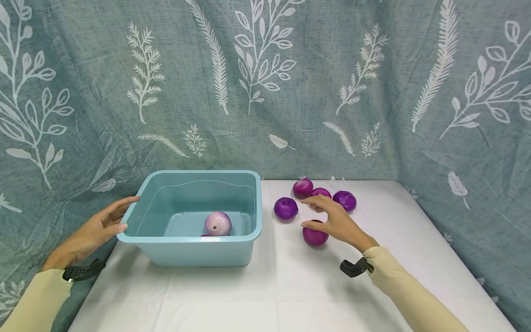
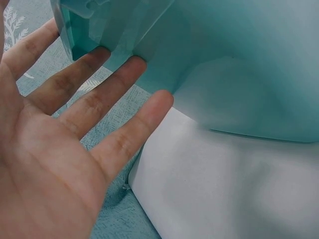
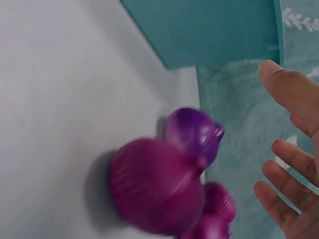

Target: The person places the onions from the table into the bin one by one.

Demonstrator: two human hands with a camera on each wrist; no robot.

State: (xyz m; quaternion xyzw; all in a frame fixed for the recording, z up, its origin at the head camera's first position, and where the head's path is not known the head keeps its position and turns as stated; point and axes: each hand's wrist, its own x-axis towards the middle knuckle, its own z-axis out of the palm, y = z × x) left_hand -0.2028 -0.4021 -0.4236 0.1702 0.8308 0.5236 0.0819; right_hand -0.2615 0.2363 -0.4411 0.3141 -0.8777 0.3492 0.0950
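Observation:
A blue plastic tub (image 1: pixel 195 253) stands on the left part of the table, with a pale purple onion (image 1: pixel 218 223) inside it. Part of a darker onion shows beside that one, mostly hidden by the front rim. My left hand (image 1: pixel 93 229) is at the tub's left side, its extended fingers against the outer wall in the left wrist view. Over a magenta onion (image 1: pixel 315 237) on the table hovers my right hand (image 1: pixel 338 220), thumb and fingers spread apart. In the right wrist view this magenta onion (image 3: pixel 154 186) lies apart from the fingers (image 3: pixel 284 169).
Behind the right hand lie several more purple onions: a dark one (image 1: pixel 286 209) near the tub, one at the back (image 1: pixel 303 188), and one farther right (image 1: pixel 345 201). A white cloth (image 1: pixel 232 299) covers the table. Leaf-patterned fabric (image 1: pixel 265 124) hangs behind and at both sides.

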